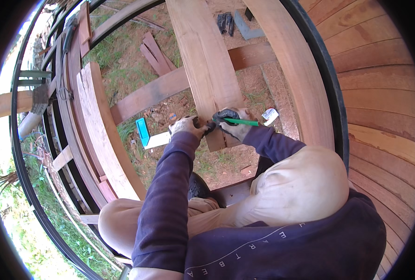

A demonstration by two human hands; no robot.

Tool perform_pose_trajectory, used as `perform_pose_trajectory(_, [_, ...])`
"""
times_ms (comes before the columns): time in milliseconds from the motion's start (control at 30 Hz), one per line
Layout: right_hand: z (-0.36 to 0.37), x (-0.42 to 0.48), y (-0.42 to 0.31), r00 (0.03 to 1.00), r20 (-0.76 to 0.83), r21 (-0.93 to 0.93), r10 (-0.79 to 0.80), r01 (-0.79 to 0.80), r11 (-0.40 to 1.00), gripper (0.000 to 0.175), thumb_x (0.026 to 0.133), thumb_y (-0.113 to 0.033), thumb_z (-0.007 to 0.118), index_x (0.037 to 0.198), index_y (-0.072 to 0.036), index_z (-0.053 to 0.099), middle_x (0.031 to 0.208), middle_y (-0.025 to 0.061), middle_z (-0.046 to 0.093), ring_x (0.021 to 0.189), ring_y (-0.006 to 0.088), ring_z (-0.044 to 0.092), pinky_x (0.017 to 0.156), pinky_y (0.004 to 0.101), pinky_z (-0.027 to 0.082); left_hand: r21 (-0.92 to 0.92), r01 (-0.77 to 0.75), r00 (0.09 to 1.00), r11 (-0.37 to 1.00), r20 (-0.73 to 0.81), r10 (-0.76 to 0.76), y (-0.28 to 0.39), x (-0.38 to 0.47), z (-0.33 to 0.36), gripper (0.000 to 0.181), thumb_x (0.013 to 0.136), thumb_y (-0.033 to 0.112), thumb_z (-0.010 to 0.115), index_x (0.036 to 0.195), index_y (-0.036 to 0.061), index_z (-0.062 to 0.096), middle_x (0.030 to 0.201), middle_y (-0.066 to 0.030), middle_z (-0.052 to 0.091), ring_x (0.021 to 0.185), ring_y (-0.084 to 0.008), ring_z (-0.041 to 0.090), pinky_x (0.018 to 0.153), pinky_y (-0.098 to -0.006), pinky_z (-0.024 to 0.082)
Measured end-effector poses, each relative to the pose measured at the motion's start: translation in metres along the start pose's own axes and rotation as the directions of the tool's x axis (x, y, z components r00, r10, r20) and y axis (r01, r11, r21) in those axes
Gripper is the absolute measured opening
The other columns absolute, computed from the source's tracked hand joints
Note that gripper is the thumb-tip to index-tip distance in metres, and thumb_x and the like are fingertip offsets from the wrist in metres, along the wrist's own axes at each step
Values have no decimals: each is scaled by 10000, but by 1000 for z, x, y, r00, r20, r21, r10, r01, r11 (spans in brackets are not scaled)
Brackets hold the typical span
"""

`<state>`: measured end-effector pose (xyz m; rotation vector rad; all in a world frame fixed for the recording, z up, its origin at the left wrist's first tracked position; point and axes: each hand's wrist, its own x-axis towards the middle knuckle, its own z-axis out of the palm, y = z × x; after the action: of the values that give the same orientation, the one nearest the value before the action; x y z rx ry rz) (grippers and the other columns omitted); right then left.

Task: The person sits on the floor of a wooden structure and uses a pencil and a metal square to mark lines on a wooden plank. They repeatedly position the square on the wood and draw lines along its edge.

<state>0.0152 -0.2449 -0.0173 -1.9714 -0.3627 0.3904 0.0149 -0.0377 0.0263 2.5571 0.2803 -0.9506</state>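
Note:
A wide wooden plank (207, 59) runs away from me, its near end resting between my hands, with a long crack along the grain. My left hand (188, 126), in a worn grey-and-black glove, grips the pale blade of a try square (158, 140) at the plank's left edge. The square's turquoise handle (142, 130) sticks out to the left, off the plank. Gloved as well, my right hand (233, 120) holds a green pencil (244, 122) over the plank near its end. The pencil's tip is hard to make out among the fingers.
A wooden crosspiece (151, 89) passes beneath the plank. Thick boards stand left (102, 129) and right (305, 77), beside a black curved frame (333, 84). Wood offcuts (155, 54) and a white round-ended scrap (270, 114) lie on the ground. A corded power tool (69, 33) rests far left.

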Motion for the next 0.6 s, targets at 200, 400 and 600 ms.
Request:
perform_pose_trajectory(200, [-6, 2, -10, 996, 40, -25, 80, -79, 997, 304, 791, -261, 700, 1045, -110, 630, 899, 98, 686, 790, 234, 680, 716, 332, 546, 25, -8, 1000, 1000, -1, 8, -1, 1, 2, 402, 722, 449, 706, 996, 155, 694, 998, -47, 666, 959, -252, 635, 898, -440, 401])
perform_pose_trajectory(400, [-8, 3, -13, 1000, 8, -59, 9, -8, 998, 292, 791, -258, 698, 1035, -111, 632, 888, 92, 689, 786, 233, 680, 720, 327, 544, 32, -2, 1000, 1000, -19, 3, -2, 3, 5, 384, 724, 441, 705, 994, 168, 694, 952, -39, 687, 954, -249, 639, 904, -446, 398])
perform_pose_trajectory(600, [-6, 3, -12, 1000, 16, -86, 11, -10, 996, 284, 790, -260, 698, 1023, -112, 633, 890, 85, 687, 785, 234, 679, 718, 329, 545, 43, 6, 1000, 999, -17, -5, -3, 3, 4, 393, 727, 444, 704, 1008, 170, 692, 955, -36, 692, 961, -246, 639, 913, -444, 397])
